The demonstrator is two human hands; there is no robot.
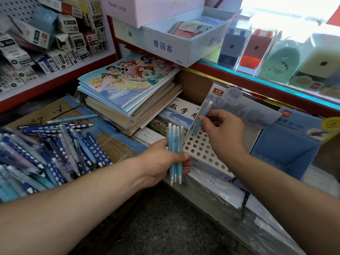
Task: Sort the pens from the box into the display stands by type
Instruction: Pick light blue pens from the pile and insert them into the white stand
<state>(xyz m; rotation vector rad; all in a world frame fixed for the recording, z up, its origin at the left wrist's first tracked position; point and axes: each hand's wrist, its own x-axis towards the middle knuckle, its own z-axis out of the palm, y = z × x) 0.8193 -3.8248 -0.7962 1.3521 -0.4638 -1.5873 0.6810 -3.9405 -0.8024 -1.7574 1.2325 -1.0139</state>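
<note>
My left hand (161,162) grips a bunch of several light-blue click pens (174,153), held upright with tips down. My right hand (222,133) pinches one light-blue pen (202,116) and holds it upright over the far left corner of a white display stand (204,150) full of round holes. The stand has a pale blue backing card and its holes look empty. A second, blue display stand (287,150) sits to its right. A heap of blue pens (47,153), some dotted white, lies on flattened cardboard at the left.
Stacked colouring books (128,83) and exercise books lie behind my hands. A white box (184,39) sits on the red-edged shelf above. Small pen boxes (46,43) fill the left shelf. Pencil sharpeners (257,48) line the glass counter at right.
</note>
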